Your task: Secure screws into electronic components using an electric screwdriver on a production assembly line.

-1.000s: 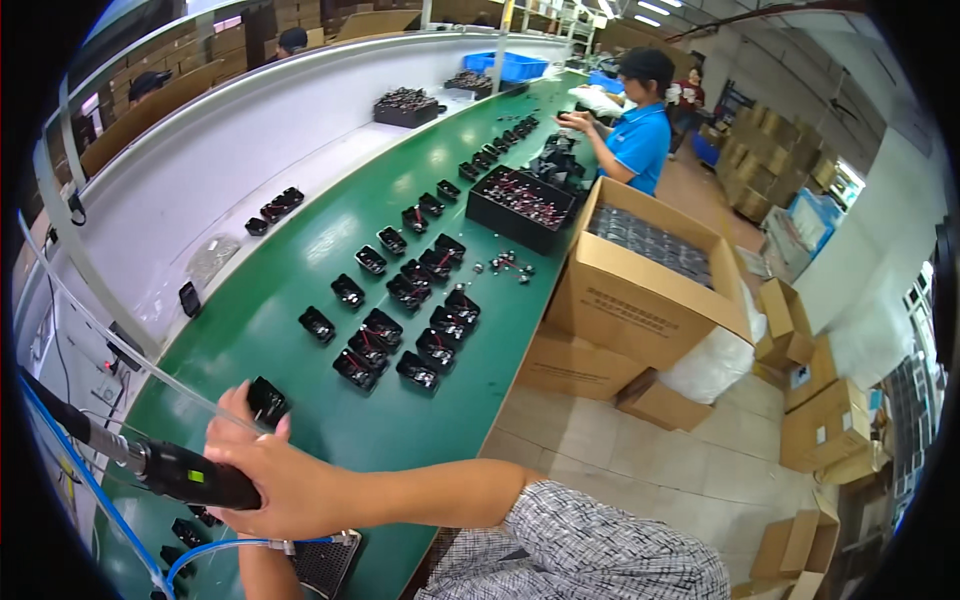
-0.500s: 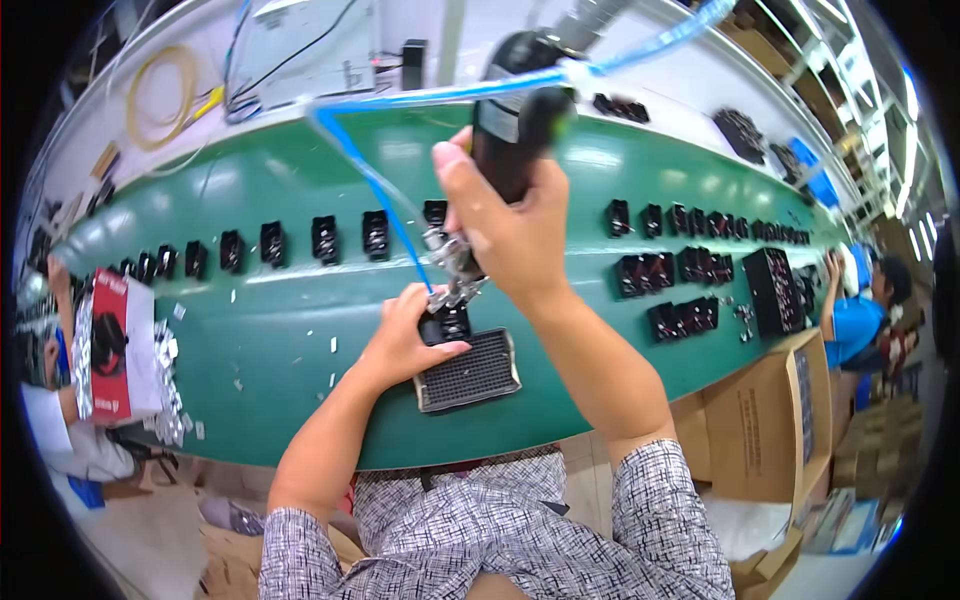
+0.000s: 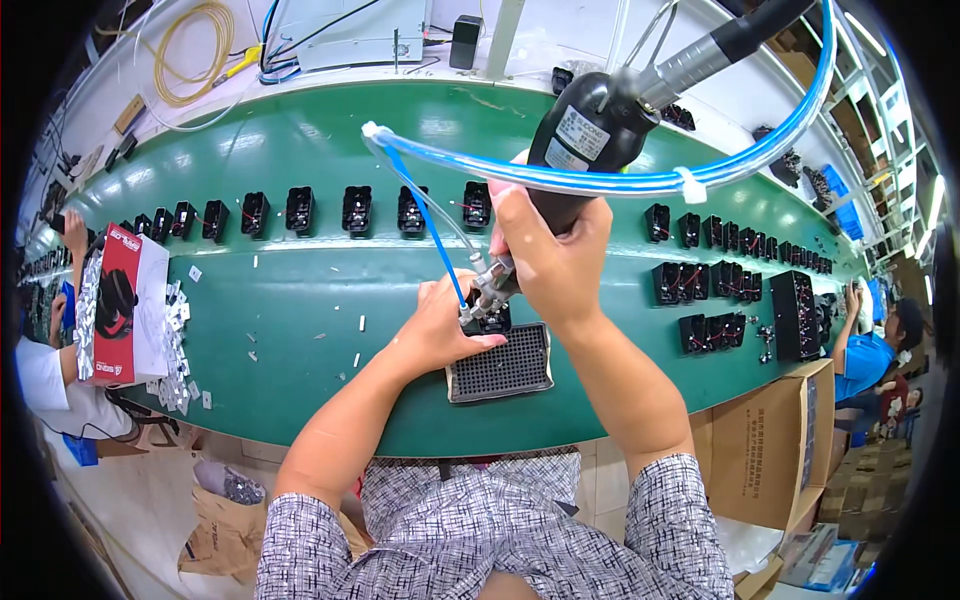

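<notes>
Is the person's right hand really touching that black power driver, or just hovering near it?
Touching. The head view plainly shows the right hand wrapped around the lower body of the black power driver.

White label on black screwdriver, lettering on red box, dark print on carton

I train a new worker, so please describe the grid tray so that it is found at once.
On the green table, find the wearer's left hand. Just right of it lies the tray: its flat, dark grid with pale side edges sets it apart from the open, boxy black cases.
</notes>
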Available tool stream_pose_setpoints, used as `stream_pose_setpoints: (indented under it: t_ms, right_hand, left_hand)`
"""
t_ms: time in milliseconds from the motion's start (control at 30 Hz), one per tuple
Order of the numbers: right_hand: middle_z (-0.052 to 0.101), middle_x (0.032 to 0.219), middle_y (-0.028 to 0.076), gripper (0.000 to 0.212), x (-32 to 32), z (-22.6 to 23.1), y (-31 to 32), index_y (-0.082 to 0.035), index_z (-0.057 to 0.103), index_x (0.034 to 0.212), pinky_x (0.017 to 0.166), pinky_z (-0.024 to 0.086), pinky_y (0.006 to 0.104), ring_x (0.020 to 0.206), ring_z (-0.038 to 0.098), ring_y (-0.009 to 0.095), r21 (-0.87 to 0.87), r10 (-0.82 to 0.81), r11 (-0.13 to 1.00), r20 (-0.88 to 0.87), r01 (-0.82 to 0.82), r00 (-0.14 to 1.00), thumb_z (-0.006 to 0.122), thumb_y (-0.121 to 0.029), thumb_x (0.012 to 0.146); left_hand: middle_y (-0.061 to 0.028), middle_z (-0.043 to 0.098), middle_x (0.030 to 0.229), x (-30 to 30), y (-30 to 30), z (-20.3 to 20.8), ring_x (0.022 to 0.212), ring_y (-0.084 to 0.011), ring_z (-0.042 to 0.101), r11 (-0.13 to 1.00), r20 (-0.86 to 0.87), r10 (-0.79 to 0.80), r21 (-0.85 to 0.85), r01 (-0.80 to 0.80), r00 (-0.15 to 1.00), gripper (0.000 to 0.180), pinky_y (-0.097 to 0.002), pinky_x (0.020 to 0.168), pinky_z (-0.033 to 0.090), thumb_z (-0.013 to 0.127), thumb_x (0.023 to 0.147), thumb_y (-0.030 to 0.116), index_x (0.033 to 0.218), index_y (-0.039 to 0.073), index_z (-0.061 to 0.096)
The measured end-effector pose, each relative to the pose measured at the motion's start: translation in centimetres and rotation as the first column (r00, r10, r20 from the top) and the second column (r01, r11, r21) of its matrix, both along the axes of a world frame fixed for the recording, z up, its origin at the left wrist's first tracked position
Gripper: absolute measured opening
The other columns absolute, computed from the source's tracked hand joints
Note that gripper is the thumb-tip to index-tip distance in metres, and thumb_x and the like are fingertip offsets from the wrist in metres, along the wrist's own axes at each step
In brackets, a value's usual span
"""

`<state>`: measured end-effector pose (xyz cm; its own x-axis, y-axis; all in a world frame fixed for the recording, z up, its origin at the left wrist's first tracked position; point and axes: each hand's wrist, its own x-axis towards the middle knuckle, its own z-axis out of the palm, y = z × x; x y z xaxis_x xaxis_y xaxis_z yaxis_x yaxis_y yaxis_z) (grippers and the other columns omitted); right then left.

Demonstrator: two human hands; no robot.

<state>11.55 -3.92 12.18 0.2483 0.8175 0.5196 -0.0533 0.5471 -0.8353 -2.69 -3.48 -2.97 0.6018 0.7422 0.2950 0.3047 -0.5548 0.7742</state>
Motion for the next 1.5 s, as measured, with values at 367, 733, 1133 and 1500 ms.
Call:
stream_pose_setpoints:
  t_ms: [367,733,1133,1500]
  right_hand:
    - [0.064,0.072,0.005,0.015,-0.2,-0.4,-0.1,0.001,0.064,0.101,0.049,0.047,0.0232,0.053,0.056,0.009,-0.033,-0.032,0.999,0.027,0.033,0.999,0.072,-0.008,0.092]
    - [0.059,0.064,0.002,0.014,0.2,7.2,-2.0,0.0,0.064,0.101,0.047,0.043,0.0237,0.049,0.052,0.01,-0.022,0.006,1.0,0.012,-0.006,1.0,0.069,-0.011,0.095]
    - [0.062,0.066,0.004,0.009,1.4,0.7,-1.4,0.001,0.064,0.101,0.049,0.046,0.0215,0.051,0.055,0.01,-0.011,-0.006,1.0,0.011,0.006,1.0,0.067,-0.004,0.094]
    - [0.065,0.073,0.003,0.014,1.0,2.5,-1.5,-0.001,0.066,0.103,0.048,0.045,0.0218,0.052,0.055,0.009,-0.117,-0.02,0.993,0.023,0.023,1.0,0.072,-0.007,0.092]
  left_hand:
    - [-0.011,0.06,0.124,0.3,0.6,-0.7,0.113,-0.0298,0.057,0.998,0.076,-0.064,-0.011,0.065,0.995,0.073,-0.0431,0.104,0.034,0.09,0.072,0.028,0.134,0.012,0.056]
    - [-0.0074,0.059,0.126,0.2,0.2,-0.3,0.111,-0.0255,0.059,1.0,0.022,-0.02,-0.011,0.021,1.0,0.074,-0.0401,0.103,0.034,0.091,0.071,0.026,0.134,0.012,0.056]
    - [-0.0066,0.059,0.125,0.3,0.0,-0.2,0.108,-0.0253,0.059,0.997,-0.011,-0.009,0.074,0.01,1.0,0.075,-0.0398,0.102,0.035,0.091,0.07,0.026,0.134,0.012,0.055]
    - [-0.0082,0.058,0.126,0.3,0.4,-0.6,0.108,-0.026,0.059,0.994,-0.028,-0.021,0.11,0.024,0.999,0.075,-0.0407,0.102,0.035,0.09,0.07,0.025,0.134,0.011,0.055]
